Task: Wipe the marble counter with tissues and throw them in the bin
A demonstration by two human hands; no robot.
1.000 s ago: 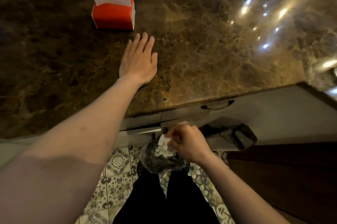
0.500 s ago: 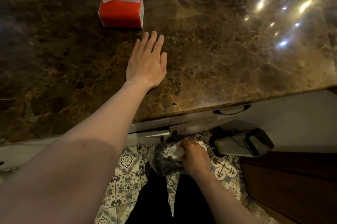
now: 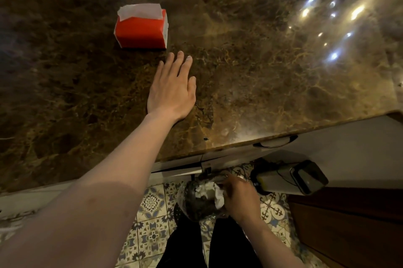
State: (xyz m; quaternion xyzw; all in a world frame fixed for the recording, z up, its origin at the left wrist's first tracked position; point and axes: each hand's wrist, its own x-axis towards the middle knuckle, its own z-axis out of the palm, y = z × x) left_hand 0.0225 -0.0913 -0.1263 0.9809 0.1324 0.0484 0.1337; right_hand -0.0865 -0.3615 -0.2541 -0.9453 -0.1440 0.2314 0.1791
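The brown marble counter [image 3: 261, 82] fills the upper view. A red tissue box [image 3: 141, 29] with a white tissue sticking out stands on it. Just below the box, my left hand [image 3: 172, 91] lies flat on the marble, fingers apart, holding nothing. Under the counter edge, a small bin [image 3: 194, 204] lined with a clear bag stands on the floor and holds crumpled tissues. My right hand [image 3: 239, 198] is at the bin's right rim, its fingers curled on a white crumpled tissue [image 3: 218, 199] inside the mouth.
White drawers with a dark handle [image 3: 274, 142] run under the counter. A grey appliance [image 3: 290, 178] lies on the patterned tile floor [image 3: 150, 202] right of the bin. A dark wooden cabinet [image 3: 349, 224] stands at the lower right. My black-trousered legs [image 3: 185, 246] are below the bin.
My right hand has gone down from above the bin to its mouth, carrying the tissue. The left hand has stayed flat on the counter. The view has shifted slightly.
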